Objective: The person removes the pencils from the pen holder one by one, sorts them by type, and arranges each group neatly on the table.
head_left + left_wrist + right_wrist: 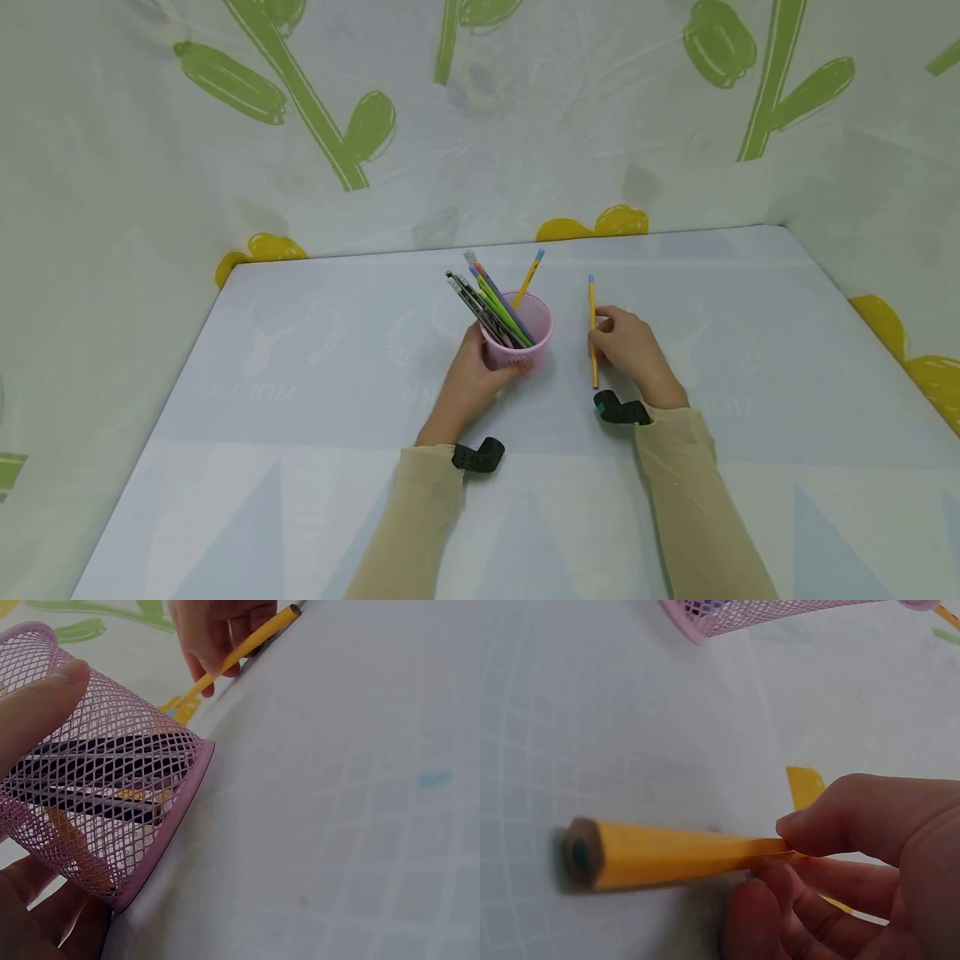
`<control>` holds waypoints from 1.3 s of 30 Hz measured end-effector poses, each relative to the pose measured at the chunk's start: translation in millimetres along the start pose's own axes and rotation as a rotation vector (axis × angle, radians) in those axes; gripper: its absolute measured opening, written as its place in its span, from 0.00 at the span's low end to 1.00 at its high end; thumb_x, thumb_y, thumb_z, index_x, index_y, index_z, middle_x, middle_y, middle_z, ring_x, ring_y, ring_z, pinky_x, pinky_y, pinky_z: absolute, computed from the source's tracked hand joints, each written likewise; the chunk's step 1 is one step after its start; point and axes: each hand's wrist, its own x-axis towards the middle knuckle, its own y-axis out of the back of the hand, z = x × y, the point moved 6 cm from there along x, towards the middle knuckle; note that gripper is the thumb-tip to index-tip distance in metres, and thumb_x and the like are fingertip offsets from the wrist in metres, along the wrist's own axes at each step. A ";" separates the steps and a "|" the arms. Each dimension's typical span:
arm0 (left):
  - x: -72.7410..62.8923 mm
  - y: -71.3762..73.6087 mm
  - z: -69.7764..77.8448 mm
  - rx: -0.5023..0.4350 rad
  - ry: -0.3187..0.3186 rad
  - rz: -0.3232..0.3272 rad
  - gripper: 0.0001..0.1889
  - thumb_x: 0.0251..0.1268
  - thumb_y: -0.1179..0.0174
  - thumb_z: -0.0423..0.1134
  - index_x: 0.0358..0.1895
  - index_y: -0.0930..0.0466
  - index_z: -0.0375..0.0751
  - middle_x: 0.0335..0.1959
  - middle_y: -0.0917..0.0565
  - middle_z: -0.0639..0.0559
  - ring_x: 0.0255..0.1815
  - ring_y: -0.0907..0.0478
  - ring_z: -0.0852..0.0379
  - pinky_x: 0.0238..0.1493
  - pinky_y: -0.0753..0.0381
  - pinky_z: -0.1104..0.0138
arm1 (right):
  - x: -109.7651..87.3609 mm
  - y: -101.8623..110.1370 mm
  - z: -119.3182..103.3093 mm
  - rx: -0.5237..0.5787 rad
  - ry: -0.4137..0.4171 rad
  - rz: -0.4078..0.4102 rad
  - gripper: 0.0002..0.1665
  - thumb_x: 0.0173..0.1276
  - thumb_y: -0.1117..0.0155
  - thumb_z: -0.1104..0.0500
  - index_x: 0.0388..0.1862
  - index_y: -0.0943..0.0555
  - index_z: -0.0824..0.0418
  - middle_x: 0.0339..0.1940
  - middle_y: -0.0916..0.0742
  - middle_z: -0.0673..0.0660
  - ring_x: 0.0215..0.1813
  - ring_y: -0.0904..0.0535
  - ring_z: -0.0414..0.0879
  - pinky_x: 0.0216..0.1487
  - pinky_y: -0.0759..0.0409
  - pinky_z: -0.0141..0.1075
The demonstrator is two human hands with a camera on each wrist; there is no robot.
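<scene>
A pink mesh pencil cup (pixel 517 357) stands on the table, holding several pencils (pixel 491 304) that lean mostly to the left and one yellow pencil leaning right. My left hand (pixel 468 383) grips the cup, thumb across its near side and fingers around the other. To the cup's right, my right hand (pixel 633 346) pinches a yellow pencil (pixel 592 358) between thumb and fingers. Its blue end points away from me. In the right wrist view the pencil's near end (pixel 585 855) is flat and unsharpened, with a dark core, low over the tabletop.
The table (pixel 322 408) has a pale cloth with faint deer prints and blue triangles. Behind it and at both sides hang white curtains (pixel 570 125) with green leaves and yellow shapes. Each wrist wears a small black camera (pixel 480 456).
</scene>
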 end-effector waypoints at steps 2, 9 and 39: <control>-0.2 0.2 0.8 0.004 0.001 -0.005 0.46 0.41 0.32 0.56 0.65 0.46 0.52 0.57 0.34 0.60 0.57 0.37 0.63 0.59 0.38 0.62 | 0.2 0.0 0.2 -0.022 0.003 0.012 0.32 0.58 0.52 0.59 0.64 0.38 0.65 0.42 0.22 0.60 0.25 0.23 0.43 0.31 0.28 0.35; -0.5 0.4 1.4 0.006 0.000 -0.013 0.47 0.40 0.33 0.58 0.65 0.47 0.51 0.57 0.34 0.60 0.58 0.38 0.63 0.59 0.39 0.62 | 0.2 -1.1 0.0 -0.034 0.001 0.035 0.31 0.56 0.52 0.61 0.61 0.35 0.67 0.38 0.22 0.58 0.22 0.24 0.43 0.26 0.29 0.33; 0.6 0.6 0.9 0.008 -0.033 0.005 0.44 0.39 0.33 0.58 0.63 0.44 0.54 0.55 0.32 0.61 0.56 0.36 0.64 0.58 0.38 0.62 | -6.2 10.5 -14.8 0.236 0.176 0.279 0.20 0.67 0.51 0.52 0.55 0.27 0.58 0.39 0.22 0.55 0.31 0.23 0.48 0.27 0.25 0.34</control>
